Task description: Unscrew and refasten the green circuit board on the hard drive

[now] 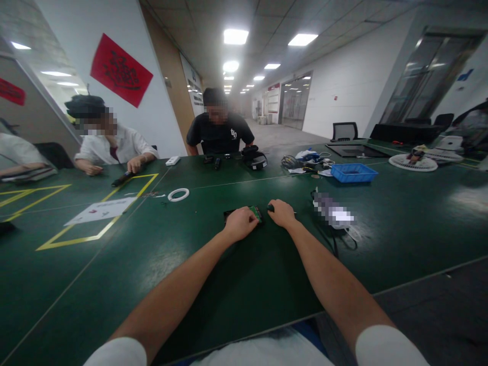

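Note:
On the green table, a small flat black case with a green circuit board [254, 210] lies in front of me. My left hand [241, 223] rests over it with the fingers curled together at the board's near right side. The fingers hide much of the case. Just to the right, apart from the board, my right hand [282, 213] is closed around a dark-handled tool [270, 208]. Its rounded dark end pokes out on the left of the fist; the rest is mostly hidden, so its exact kind does not show.
A blurred phone-like object [333, 211] with a cable lies to the right. Beyond it are a blue plastic tray [354, 173] and tangled cables [305, 161]. A white ring [178, 194] and a paper sheet [101, 211] lie left. Two people sit across the table.

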{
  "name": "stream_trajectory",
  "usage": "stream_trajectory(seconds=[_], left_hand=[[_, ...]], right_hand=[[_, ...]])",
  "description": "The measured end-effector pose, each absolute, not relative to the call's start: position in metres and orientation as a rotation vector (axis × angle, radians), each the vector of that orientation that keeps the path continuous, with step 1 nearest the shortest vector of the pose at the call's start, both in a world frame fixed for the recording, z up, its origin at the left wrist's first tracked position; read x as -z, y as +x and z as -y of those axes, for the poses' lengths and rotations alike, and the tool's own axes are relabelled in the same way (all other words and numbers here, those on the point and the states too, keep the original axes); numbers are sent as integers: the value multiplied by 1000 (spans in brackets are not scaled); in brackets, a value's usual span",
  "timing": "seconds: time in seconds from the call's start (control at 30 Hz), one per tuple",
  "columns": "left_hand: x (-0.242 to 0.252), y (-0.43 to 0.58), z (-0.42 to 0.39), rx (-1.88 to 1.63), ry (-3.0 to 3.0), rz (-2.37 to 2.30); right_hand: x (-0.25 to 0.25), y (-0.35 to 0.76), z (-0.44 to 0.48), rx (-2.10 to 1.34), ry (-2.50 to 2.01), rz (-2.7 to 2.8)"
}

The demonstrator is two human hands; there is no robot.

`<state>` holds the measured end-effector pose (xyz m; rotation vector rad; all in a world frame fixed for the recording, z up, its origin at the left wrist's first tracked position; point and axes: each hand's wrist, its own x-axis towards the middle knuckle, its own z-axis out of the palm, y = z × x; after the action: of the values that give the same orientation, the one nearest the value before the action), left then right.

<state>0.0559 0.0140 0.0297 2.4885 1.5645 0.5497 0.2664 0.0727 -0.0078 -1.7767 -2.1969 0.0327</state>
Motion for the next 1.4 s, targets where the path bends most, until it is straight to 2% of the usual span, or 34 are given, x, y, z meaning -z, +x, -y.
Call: stream_trajectory(seconds=[0.83, 1.13, 1.4], left_hand=[[-30, 32, -39, -589, 2491, -1615], [-26, 38, -33, -483, 2518, -1595], [-28, 45, -26, -560, 2518, -1628]], right_hand=[[8, 268, -74, -13, -1769, 2209], [7, 269, -73, -43, -1770, 2214], [8, 269, -74, -16, -1768, 2214]])
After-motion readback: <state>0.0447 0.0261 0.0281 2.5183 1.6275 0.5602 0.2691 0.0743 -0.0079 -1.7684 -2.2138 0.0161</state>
